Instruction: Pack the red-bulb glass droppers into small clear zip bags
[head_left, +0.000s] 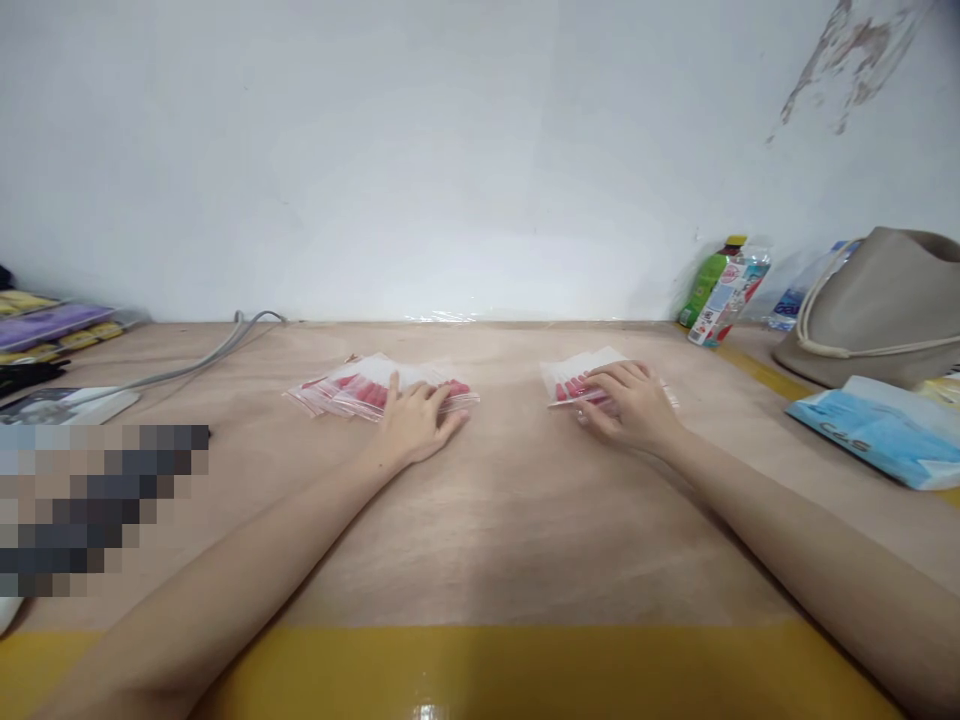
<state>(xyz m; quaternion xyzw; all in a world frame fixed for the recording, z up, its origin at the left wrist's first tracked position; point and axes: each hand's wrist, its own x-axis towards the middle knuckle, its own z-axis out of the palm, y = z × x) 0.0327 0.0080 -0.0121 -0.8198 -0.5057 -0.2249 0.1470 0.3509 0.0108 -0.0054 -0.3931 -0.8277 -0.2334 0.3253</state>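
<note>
Several clear zip bags with red pieces inside [349,387] lie fanned out and overlapping on the table, left of centre. My left hand [415,418] rests on the right part of that group, palm down, fingers apart. To the right of centre is a second group of clear bags with red pieces [568,384]. Over its right side lies my right hand [628,405], fingers bent across the top bag and the thumb at its near edge. Part of these bags is hidden under the fingers.
On the wooden table [480,530], a blue tissue pack [877,430], a grey-beige bag [885,300] and bottles [727,295] stand or lie at the right. A grey cable [195,362] and purple-yellow packs [60,325] are at the left. A white wall rises behind.
</note>
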